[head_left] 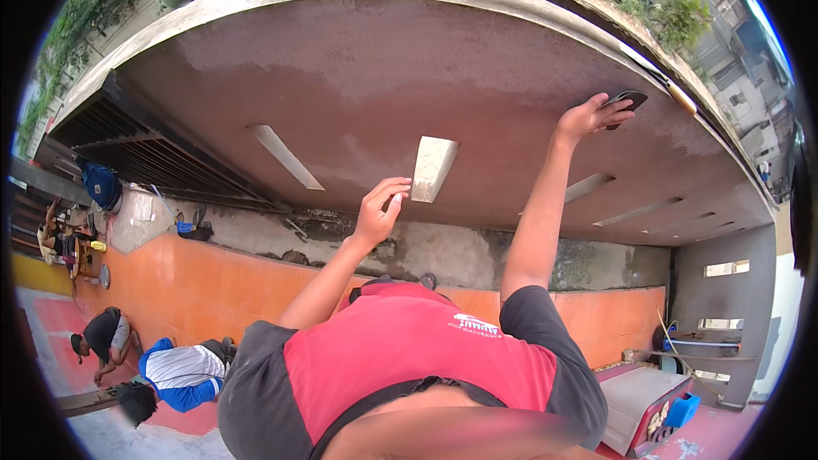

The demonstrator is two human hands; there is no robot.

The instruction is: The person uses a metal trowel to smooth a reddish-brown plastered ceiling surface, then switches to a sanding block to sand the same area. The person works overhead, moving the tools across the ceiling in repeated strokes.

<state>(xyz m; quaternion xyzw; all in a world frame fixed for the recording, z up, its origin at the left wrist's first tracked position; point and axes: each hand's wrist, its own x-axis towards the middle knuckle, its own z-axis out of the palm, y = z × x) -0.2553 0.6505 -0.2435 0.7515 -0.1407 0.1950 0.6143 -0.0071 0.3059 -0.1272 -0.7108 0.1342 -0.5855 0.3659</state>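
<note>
A smooth grey-brown plastered wall (341, 77) fills the space before me, with several narrow slots through it. My right hand (584, 119) is raised at arm's length to the upper right part of the wall. Its fingers grip a thin, dark flat pad (630, 100), which lies against the surface; its exact kind does not show. Lower down, my left hand (377, 215) holds nothing, its fingers apart and loosely bent. Those fingertips are close to the lower left edge of the middle slot (433, 169); whether they touch the wall I cannot tell.
A tool with a wooden handle (682, 99) lies along the wall's top edge. A dark metal grille (162, 149) adjoins the wall at left. Two people (183, 375) crouch behind on the left. A red and grey box-like object (635, 405) stands at lower right on the floor.
</note>
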